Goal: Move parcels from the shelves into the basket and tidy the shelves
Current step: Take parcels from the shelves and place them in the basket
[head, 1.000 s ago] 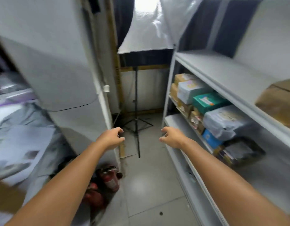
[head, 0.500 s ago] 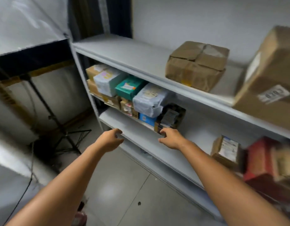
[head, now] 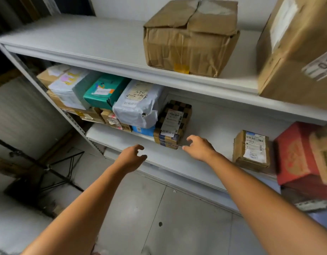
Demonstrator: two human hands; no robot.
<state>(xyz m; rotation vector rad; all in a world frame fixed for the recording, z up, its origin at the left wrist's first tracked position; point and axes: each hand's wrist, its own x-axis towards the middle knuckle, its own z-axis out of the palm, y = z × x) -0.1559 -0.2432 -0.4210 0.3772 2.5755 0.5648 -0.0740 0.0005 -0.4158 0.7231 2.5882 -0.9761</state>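
A white shelf unit (head: 177, 159) holds parcels. On its middle shelf a checkered brown box (head: 172, 126) with a white label stands at the front, beside a grey poly bag (head: 138, 107), a teal box (head: 105, 91) and other stacked parcels. My right hand (head: 199, 148) hovers just right of the checkered box, fingers loosely spread, holding nothing. My left hand (head: 132, 157) hangs in front of the shelf edge, below and left of that box, fingers loosely curled and empty. No basket is in view.
The top shelf carries a crumpled brown carton (head: 190, 35) and a large carton (head: 297, 52) at right. A small taped box (head: 251, 150) and a red box (head: 297, 153) sit on the middle shelf's right. A black tripod stand (head: 54, 168) stands on the floor at left.
The view has swung right from the aisle to face the shelves and closed in. Both hands have come up near the checkered box, their fingers loosening.
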